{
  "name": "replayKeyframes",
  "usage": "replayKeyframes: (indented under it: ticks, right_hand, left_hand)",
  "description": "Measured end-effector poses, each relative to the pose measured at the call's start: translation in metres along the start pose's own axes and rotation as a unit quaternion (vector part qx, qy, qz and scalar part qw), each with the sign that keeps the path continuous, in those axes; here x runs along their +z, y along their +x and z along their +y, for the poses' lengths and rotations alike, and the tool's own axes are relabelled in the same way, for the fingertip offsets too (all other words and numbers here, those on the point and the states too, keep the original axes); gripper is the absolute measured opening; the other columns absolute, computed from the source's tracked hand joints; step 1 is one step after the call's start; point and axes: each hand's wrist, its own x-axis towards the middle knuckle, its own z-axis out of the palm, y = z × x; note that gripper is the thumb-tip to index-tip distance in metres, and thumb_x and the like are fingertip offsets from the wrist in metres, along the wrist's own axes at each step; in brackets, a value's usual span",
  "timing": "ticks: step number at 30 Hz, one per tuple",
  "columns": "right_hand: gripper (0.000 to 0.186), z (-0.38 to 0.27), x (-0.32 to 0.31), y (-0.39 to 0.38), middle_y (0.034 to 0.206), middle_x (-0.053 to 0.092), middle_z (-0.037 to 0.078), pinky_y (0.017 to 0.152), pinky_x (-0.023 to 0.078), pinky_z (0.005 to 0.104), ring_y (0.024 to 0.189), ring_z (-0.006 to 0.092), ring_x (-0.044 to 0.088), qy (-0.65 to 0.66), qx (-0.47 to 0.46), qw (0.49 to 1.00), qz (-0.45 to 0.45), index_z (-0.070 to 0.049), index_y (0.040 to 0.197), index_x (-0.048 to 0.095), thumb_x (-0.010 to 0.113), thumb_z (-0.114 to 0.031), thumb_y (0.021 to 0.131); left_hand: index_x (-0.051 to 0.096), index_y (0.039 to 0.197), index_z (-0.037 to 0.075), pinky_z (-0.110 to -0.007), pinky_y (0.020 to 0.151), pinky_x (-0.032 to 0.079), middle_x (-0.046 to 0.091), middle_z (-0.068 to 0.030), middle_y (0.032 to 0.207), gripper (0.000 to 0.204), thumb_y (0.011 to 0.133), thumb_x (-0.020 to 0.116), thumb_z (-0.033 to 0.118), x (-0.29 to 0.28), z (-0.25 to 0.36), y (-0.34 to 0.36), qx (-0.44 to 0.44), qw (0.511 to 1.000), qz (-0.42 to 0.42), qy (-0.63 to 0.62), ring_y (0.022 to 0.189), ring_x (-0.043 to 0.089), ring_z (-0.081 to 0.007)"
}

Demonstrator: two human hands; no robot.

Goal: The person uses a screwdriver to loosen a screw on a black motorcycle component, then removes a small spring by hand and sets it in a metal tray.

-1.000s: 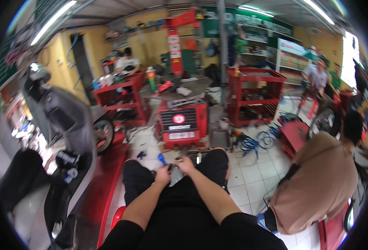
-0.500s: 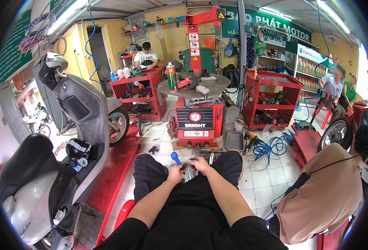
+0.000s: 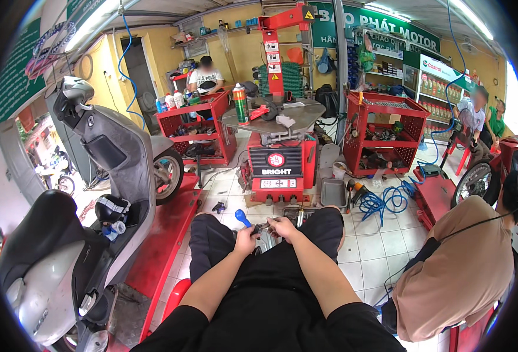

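Between the knees, the left hand (image 3: pixel 246 240) clamps a blue-handled screwdriver (image 3: pixel 243 219) pointing to eleven o'clock, while the right hand (image 3: pixel 282 226) grips a small dark metal part (image 3: pixel 265 230), probably rigid, weighty, best held by its body.

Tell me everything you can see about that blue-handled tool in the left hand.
The blue-handled tool looks like a screwdriver: a rounded, glossy blue handle, plastic by its look, sticking up and to the left out of the left hand, which is closed around its lower part. Its shaft and tip are hidden by the hand. It sits between the person's knees, beside a small dark metal part that the right hand touches, above the white tiled floor.
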Motion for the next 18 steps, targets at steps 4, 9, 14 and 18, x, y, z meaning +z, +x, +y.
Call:
replayKeyframes:
  ticks: [4,9,14,18]
  right_hand:
    - [0.038,-0.002,0.001,-0.002,0.073,0.062,0.005,0.053,0.044,0.0286,0.058,0.0133,0.056,-0.005,0.002,1.0,-0.007,-0.003,0.093,0.061,0.053,-0.04,0.094]
    - [0.039,0.0,0.0,0.001,0.074,0.063,0.006,0.053,0.045,0.0294,0.059,0.0136,0.056,-0.013,0.009,1.0,-0.01,-0.003,0.092,0.061,0.052,-0.041,0.094]
    - [0.038,0.003,-0.001,0.003,0.074,0.064,0.007,0.052,0.044,0.0291,0.057,0.0137,0.056,-0.02,0.012,1.0,0.002,-0.003,0.09,0.061,0.052,-0.039,0.095]
    - [0.037,0.007,-0.001,0.004,0.074,0.064,0.007,0.052,0.045,0.029,0.056,0.0138,0.055,-0.029,0.006,1.0,0.004,-0.002,0.09,0.06,0.052,-0.038,0.095]
  left_hand:
    - [0.061,0.088,-0.004,-0.038,0.065,0.048,0.061,-0.0188,0.078,0.017,0.073,0.068,-0.001,0.001,-0.006,-0.001,-0.005,1.0,0.005,-0.002,0.07,0.062,-0.0315]
    - [0.06,0.087,-0.004,-0.038,0.065,0.048,0.061,-0.0193,0.079,0.017,0.073,0.068,-0.001,0.003,-0.004,-0.001,0.008,1.0,0.011,-0.003,0.071,0.062,-0.0325]
    - [0.059,0.086,-0.005,-0.041,0.068,0.047,0.059,-0.0223,0.083,0.017,0.073,0.068,0.0,-0.002,0.009,0.0,-0.026,0.999,-0.016,-0.007,0.076,0.059,-0.0384]
    - [0.058,0.085,-0.005,-0.041,0.067,0.046,0.059,-0.0216,0.081,0.017,0.073,0.069,0.0,-0.004,0.01,-0.001,-0.027,0.999,-0.021,0.003,0.075,0.059,-0.0382]
